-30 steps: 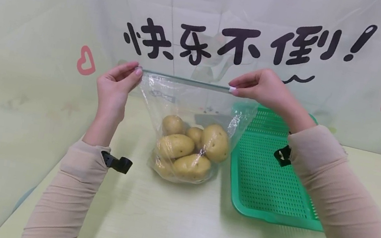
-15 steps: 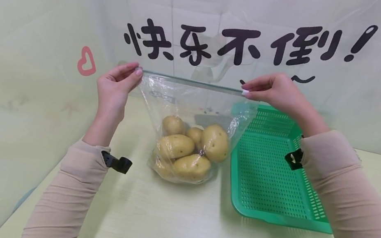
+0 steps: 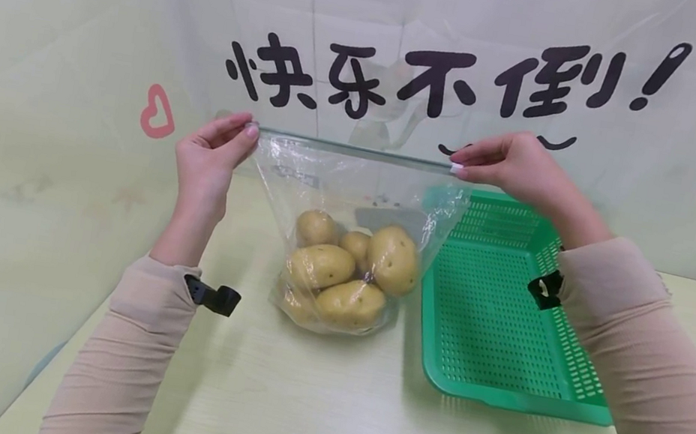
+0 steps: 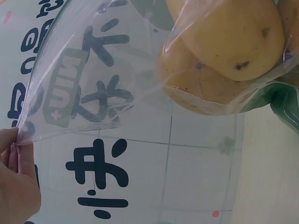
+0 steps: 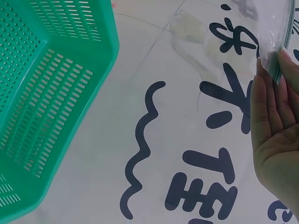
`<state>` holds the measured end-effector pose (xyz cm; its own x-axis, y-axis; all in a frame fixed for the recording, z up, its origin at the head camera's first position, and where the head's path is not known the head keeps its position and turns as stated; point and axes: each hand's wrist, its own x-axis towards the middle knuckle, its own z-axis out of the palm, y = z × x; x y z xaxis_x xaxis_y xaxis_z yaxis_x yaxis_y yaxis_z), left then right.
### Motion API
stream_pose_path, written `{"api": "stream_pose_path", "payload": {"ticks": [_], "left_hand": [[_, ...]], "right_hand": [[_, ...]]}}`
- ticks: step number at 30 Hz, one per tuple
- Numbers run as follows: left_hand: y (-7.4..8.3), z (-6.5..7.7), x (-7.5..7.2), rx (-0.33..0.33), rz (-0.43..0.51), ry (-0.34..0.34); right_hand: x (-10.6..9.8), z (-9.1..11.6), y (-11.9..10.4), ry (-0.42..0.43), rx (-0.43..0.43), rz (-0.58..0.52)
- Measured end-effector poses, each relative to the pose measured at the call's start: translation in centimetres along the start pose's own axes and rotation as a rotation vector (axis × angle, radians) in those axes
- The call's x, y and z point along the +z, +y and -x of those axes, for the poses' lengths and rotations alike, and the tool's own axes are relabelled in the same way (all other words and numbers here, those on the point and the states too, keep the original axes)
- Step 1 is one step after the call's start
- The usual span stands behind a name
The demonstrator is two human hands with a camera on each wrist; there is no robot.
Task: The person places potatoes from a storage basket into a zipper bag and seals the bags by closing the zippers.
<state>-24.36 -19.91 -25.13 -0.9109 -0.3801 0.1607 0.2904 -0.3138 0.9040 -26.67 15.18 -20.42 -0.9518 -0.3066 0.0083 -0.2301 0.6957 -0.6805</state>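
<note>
A clear zip bag (image 3: 354, 180) with several yellow potatoes (image 3: 351, 305) in its lower part hangs spread between my two hands, its bottom at the table. My left hand (image 3: 210, 157) pinches the bag's top left corner; in the left wrist view, the left hand (image 4: 18, 182) shows at the lower left. At the other end of the green zip strip (image 3: 359, 148), my right hand (image 3: 520, 168) pinches the small white slider (image 3: 457, 168). The right wrist view has the right hand (image 5: 280, 126) with thumb and fingers on the bag's corner (image 5: 275, 51).
A green perforated basket (image 3: 429, 328) stands on the pale table (image 3: 291, 405), right of the bag and partly behind it. Behind the table hangs a white sheet (image 3: 377, 32) with black characters and pink hearts. Each wrist wears a black strap (image 3: 214, 297).
My right hand has slid to the right along the zip strip with the white slider, out to the bag's right corner. The left hand and the potatoes have hardly moved.
</note>
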Motion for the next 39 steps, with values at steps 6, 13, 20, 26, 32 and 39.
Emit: {"api": "stream_pose_path", "payload": {"ticks": [6, 13, 20, 26, 32, 39], "left_hand": [[0.0, -0.1, 0.0, 0.003, -0.014, -0.010], [0.2, 0.1, -0.2, 0.031, -0.030, -0.040], [0.1, 0.2, -0.4, 0.048, -0.052, -0.076], [0.1, 0.2, -0.5, 0.043, -0.066, -0.093], [0.1, 0.2, -0.7, 0.022, -0.083, -0.098], [0.1, 0.1, -0.8, 0.010, -0.095, -0.106]], "right_hand": [[-0.3, 0.2, 0.3, -0.004, 0.011, 0.004], [-0.7, 0.3, 0.6, -0.009, 0.016, 0.009], [-0.6, 0.4, 0.9, -0.033, 0.018, -0.001], [-0.4, 0.4, 1.0, -0.045, 0.018, 0.015], [-0.2, 0.2, 1.3, -0.042, -0.002, 0.046], [0.0, 0.2, 1.4, -0.030, 0.002, 0.044]]}}
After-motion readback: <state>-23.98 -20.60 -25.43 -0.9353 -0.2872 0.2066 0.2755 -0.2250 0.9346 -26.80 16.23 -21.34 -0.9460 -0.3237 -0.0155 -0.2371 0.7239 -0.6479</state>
